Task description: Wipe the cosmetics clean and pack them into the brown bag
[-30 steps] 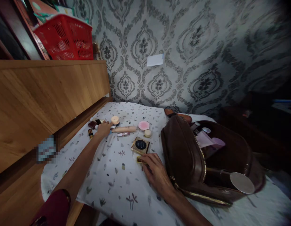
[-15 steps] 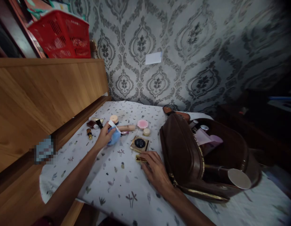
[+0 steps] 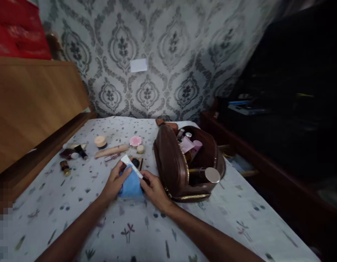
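Both hands are together over the bed-like patterned cloth, left of the brown bag [image 3: 171, 163]. My left hand [image 3: 114, 182] is closed on a slim white tube [image 3: 132, 166] and a light blue cloth [image 3: 131, 186]. At the tube's lower right end, the fingers of my right hand [image 3: 157, 193] pinch the tube and the cloth's edge. Behind them a square gold compact [image 3: 140, 162] with a dark round centre is partly covered. Farther back lie a pink round compact [image 3: 135, 141], a small cream jar [image 3: 140, 149] and a long beige tube [image 3: 112, 150].
A peach-lidded jar [image 3: 100, 141], a dark tube [image 3: 80, 151] and a brown-gold bottle [image 3: 65, 168] lie at the left. The open bag holds several cosmetics, among them a pink tube [image 3: 187, 145]. A wooden cabinet [image 3: 40, 94] stands left; the patterned wall [image 3: 163, 87] is behind.
My left hand has brought the white tube and blue cloth toward the bag. My right hand has left the small gold item and taken hold of the tube and cloth. The view has swung right.
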### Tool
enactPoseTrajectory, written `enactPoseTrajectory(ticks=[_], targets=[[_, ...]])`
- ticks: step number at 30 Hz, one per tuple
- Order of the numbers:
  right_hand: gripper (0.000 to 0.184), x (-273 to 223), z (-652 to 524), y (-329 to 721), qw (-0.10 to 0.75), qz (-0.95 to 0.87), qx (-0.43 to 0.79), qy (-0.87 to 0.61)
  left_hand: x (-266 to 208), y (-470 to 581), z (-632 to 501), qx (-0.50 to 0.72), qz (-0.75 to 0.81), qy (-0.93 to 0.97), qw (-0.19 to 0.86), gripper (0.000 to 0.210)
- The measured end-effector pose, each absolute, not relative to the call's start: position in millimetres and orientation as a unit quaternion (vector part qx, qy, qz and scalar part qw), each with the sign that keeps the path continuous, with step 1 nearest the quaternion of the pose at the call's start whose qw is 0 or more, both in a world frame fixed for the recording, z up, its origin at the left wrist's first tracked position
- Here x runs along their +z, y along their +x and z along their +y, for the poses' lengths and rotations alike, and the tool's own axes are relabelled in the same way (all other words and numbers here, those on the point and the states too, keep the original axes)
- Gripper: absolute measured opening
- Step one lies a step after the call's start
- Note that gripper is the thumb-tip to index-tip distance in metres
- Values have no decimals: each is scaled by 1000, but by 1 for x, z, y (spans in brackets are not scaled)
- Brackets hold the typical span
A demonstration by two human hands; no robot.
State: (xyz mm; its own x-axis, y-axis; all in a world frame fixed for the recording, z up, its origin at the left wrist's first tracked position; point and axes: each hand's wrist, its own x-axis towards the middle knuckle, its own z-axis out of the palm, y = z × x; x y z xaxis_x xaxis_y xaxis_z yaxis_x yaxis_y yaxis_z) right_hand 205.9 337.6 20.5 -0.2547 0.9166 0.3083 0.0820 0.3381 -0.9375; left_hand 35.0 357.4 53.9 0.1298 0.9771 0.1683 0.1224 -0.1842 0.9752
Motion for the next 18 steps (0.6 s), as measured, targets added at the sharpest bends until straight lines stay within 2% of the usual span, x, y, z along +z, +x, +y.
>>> enactPoseTrajectory(ticks=[2, 4, 6, 9, 11, 13, 15, 18], targets=[[24, 18, 339, 204, 489, -623, 477, -381, 50, 33, 355, 456, 481, 650, 372, 30], [25, 19, 338, 203, 497, -597, 496, -387, 47, 30, 351, 438, 505, 690, 277, 28], [20, 21, 335, 201, 501, -602, 478, -398, 46, 28, 347, 429, 494, 741, 152, 24], [13, 26, 329, 200, 484, -648, 420, -412, 46, 29, 346, 421, 397, 813, -59, 16], [14, 28, 325, 198, 472, -681, 382, -408, 46, 31, 349, 403, 351, 831, -157, 15], [13, 30, 323, 197, 465, -703, 352, -406, 47, 30, 354, 384, 351, 832, -193, 19], [12, 32, 321, 198, 449, -717, 331, -417, 49, 25, 359, 382, 391, 817, -181, 27], [17, 35, 318, 201, 411, -741, 309, -432, 51, 12, 362, 403, 490, 769, -76, 35]])
